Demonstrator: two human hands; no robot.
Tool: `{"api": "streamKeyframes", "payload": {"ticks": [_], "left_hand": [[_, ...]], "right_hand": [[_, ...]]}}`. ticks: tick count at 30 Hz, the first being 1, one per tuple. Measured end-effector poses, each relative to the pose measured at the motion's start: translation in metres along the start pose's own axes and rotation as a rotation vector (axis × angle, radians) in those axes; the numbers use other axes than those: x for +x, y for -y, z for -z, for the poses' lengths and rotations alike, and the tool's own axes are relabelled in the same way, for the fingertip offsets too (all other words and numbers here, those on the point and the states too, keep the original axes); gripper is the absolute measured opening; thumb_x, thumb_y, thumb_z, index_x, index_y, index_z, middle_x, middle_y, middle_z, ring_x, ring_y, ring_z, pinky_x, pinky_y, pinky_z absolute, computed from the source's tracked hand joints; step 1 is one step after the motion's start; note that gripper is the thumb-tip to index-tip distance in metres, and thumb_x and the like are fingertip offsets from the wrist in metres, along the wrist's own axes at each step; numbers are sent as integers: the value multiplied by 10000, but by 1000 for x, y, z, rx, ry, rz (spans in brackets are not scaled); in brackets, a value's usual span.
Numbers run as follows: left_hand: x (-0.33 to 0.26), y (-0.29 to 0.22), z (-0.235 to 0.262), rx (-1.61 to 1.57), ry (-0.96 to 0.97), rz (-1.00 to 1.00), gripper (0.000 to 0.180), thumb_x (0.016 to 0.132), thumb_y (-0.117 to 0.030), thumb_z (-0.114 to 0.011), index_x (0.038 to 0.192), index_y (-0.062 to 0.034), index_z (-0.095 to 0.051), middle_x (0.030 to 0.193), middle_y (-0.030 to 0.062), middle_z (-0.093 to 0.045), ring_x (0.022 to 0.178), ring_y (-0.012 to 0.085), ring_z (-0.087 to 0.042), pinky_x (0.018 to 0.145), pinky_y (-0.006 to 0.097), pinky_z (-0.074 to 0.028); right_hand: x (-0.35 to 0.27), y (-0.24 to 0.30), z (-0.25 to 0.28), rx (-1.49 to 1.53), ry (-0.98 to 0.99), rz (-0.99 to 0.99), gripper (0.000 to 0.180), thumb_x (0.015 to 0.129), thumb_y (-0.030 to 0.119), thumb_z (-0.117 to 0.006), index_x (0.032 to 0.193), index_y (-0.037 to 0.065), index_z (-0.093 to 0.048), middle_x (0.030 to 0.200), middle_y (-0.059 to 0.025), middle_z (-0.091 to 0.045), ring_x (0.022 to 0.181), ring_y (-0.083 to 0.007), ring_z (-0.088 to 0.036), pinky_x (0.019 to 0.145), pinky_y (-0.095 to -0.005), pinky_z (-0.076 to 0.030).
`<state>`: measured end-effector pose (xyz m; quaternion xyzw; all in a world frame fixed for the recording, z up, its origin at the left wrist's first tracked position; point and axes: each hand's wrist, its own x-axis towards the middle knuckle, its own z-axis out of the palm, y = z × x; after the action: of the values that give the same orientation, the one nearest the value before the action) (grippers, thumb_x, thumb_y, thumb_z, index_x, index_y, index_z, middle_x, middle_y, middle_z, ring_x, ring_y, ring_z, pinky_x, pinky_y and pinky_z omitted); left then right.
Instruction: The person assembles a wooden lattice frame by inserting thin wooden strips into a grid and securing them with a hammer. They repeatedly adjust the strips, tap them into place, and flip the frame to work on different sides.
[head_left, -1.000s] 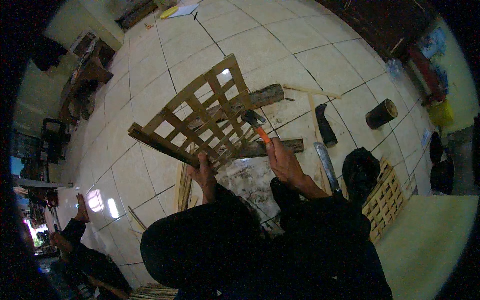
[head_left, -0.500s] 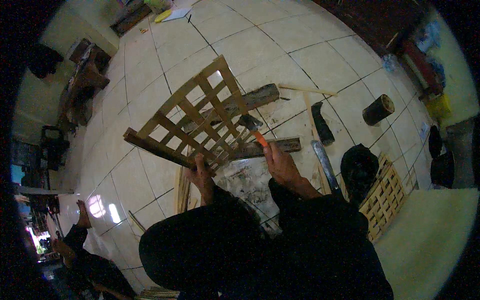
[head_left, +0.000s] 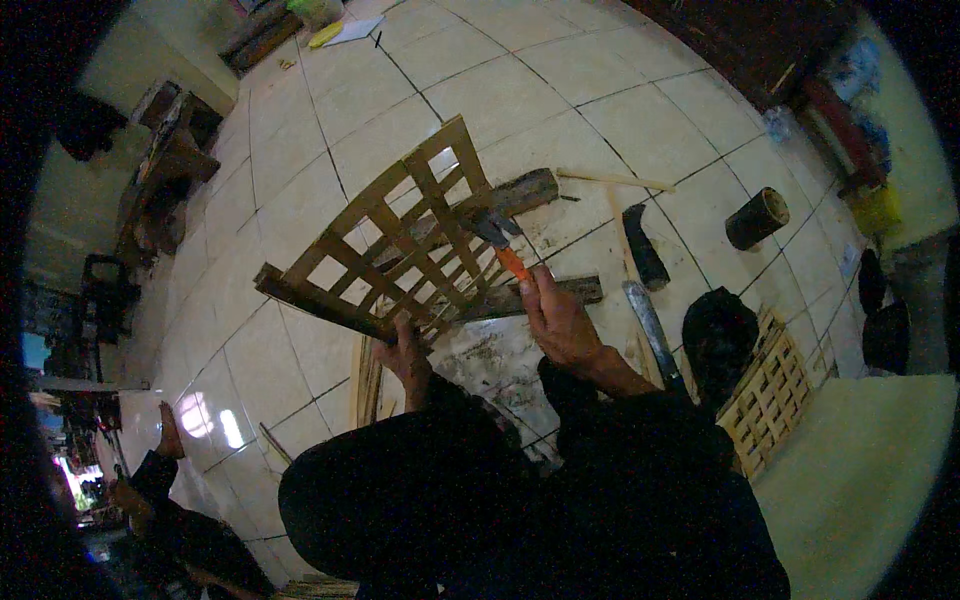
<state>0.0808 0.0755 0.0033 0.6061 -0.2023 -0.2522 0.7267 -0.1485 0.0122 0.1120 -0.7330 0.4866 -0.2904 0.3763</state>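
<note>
Left hand [head_left: 408, 352] gripped the near edge of the wooden lattice frame [head_left: 400, 245], fingers curled round the lower rail. Right hand [head_left: 560, 320] was closed tight on the orange hammer handle; the hammer [head_left: 497, 240] head sat at the lattice slats. The frame stood tilted on the tiled floor [head_left: 520, 90], leaning over a log [head_left: 520, 190]. Beyond: a machete [head_left: 650, 325], a dark block [head_left: 645, 245], a short cylinder [head_left: 757, 217]. A small lattice [head_left: 770, 395] lay right.

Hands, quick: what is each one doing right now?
Left hand: closed on the near edge of the wooden lattice frame.
Right hand: closed around the orange-handled hammer, its head at the lattice.
</note>
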Motion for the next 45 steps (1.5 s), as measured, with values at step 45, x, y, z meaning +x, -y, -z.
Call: {"api": "streamKeyframes", "payload": {"ticks": [45], "left_hand": [[66,-1,7,219,227,133,235,855,-237,-657,847,-3,-642,743,47,-634,612,145,-557,571,326,-451]], "right_hand": [[-86,-101,50,-373,-270,31,291,1001,243,-423,1157,19,-525,836,-147,-609,676,-262,-588,616,-376,-464]]}}
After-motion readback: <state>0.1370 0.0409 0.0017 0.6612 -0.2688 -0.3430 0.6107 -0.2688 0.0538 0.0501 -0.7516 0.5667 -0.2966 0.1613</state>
